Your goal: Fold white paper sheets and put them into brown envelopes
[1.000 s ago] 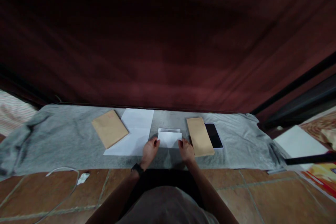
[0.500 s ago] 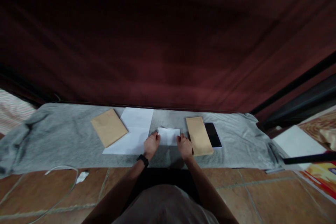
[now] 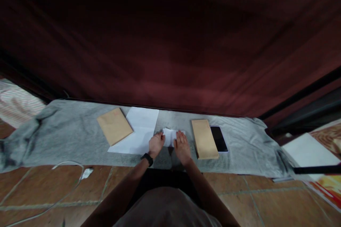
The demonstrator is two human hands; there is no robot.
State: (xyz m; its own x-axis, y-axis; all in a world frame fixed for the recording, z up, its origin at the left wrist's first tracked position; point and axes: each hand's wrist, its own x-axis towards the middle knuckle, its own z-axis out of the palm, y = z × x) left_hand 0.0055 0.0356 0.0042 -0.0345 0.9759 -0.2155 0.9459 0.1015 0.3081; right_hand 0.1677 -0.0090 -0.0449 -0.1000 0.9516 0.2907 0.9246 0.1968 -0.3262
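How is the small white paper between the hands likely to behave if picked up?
The small white paper is probably light, since it looks thin. Its uneven far edge suggests it may bend or spring open rather than stay stiff. It seems unlikely to roll, as it lies low and roughly flat on the grey cloth.

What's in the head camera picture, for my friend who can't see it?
A left hand and right hand touch small white paper on grey cloth. A larger white sheet and brown packet lie left; another brown packet and phone, right.
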